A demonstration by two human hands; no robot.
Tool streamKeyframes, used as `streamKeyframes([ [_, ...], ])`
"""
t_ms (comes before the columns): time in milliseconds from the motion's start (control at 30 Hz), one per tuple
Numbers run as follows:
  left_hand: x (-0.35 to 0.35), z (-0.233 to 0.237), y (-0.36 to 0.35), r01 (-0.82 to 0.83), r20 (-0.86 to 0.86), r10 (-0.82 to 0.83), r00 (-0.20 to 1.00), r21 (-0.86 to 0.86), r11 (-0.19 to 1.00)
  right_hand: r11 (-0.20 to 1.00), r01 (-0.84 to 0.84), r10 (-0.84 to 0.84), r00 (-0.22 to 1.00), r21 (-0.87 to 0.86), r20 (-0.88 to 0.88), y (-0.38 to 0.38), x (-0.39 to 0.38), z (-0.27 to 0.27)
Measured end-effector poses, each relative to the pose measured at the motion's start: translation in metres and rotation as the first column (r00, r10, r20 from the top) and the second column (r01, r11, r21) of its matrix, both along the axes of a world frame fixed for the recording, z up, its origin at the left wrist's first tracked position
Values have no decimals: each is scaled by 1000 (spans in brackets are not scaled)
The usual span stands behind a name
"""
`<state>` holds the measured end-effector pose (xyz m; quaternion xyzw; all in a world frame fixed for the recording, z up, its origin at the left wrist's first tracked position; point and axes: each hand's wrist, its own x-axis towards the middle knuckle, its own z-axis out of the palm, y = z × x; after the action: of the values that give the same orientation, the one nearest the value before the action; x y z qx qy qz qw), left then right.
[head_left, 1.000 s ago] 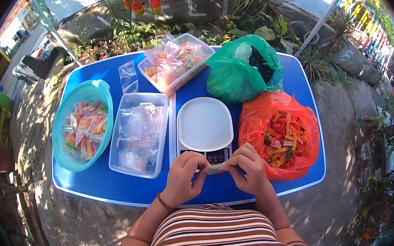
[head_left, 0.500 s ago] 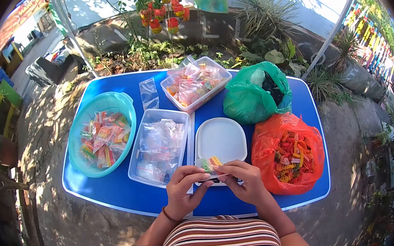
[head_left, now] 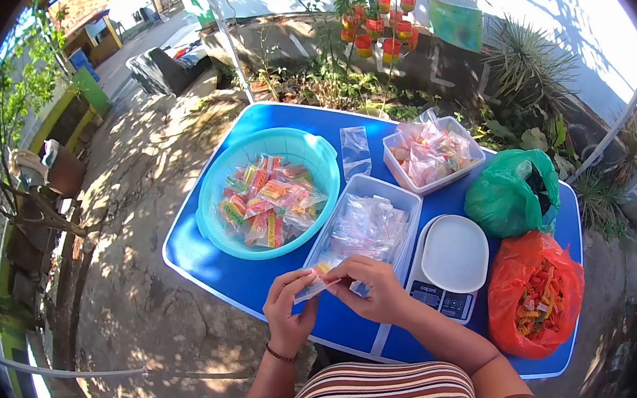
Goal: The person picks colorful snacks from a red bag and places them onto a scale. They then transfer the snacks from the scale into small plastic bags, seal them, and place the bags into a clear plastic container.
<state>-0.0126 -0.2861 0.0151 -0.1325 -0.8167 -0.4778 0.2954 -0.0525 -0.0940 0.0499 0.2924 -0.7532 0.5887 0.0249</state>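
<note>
Between my two hands is a small clear zip bag (head_left: 316,284) with colourful pieces inside, yellow and red showing. My left hand (head_left: 291,309) pinches its left side, with fingers closed. The fingers of my right hand (head_left: 369,285) are closed on the bag's upper right edge. Both hands are above the table's front edge, just in front of a clear tub (head_left: 409,204) of flat zip bags (head_left: 371,225). Behind them to the left, a turquoise basin (head_left: 210,232) holds several filled bags (head_left: 268,196).
On the blue table (head_left: 192,242) are a kitchen scale (head_left: 442,301) with a white tray (head_left: 455,251), a tub of filled packets (head_left: 430,150), a green plastic bag (head_left: 498,193) and an orange-red bag (head_left: 510,280) of loose colourful pieces. A single flat bag (head_left: 355,152) lies at the back.
My view has turned left, so the table shifts rightward in it. My hands, with the zip bag, have moved from in front of the scale to in front of the zip-bag tub.
</note>
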Motion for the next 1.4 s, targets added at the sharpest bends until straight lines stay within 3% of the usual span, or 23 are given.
streamKeyframes([
  [133,-38,5,-38,-143,-221,106,969,-158,977,1000,-21,16,982,-22,-186,-41,-40,5],
  [200,-58,16,-44,-213,-118,185,976,-313,925,1000,13,-7,957,21,-288,-56,-58,5],
  [233,-65,20,-45,-232,-72,222,972,-390,891,973,31,25,971,228,-239,-57,-64,3],
  [333,-60,14,-40,-206,86,265,960,-421,884,911,183,-82,958,369,-274,-50,-56,-13],
  [400,-49,13,-29,-180,65,237,969,-470,864,865,255,-100,931,431,-350,-29,-40,-20],
  [533,-30,8,13,26,110,29,994,-464,886,760,410,-199,885,504,-420,22,3,-19],
  [700,-20,11,91,321,111,-304,946,-444,836,626,656,-461,747,420,-480,108,70,-13],
  [833,-16,16,156,600,189,-587,787,-457,657,372,843,-677,533,389,-507,173,130,2],
  [933,-10,16,207,720,177,-739,650,-456,524,219,898,-788,394,382,-473,210,168,-5],
  [1100,4,11,273,788,156,-868,471,-517,335,119,922,-907,252,369,-338,247,206,-10],
  [1233,14,7,294,767,249,-865,436,-606,212,71,902,-926,218,425,-308,270,211,-16],
  [1400,17,-6,301,681,164,-843,513,-676,283,-50,831,-881,224,553,-417,282,181,-30],
])
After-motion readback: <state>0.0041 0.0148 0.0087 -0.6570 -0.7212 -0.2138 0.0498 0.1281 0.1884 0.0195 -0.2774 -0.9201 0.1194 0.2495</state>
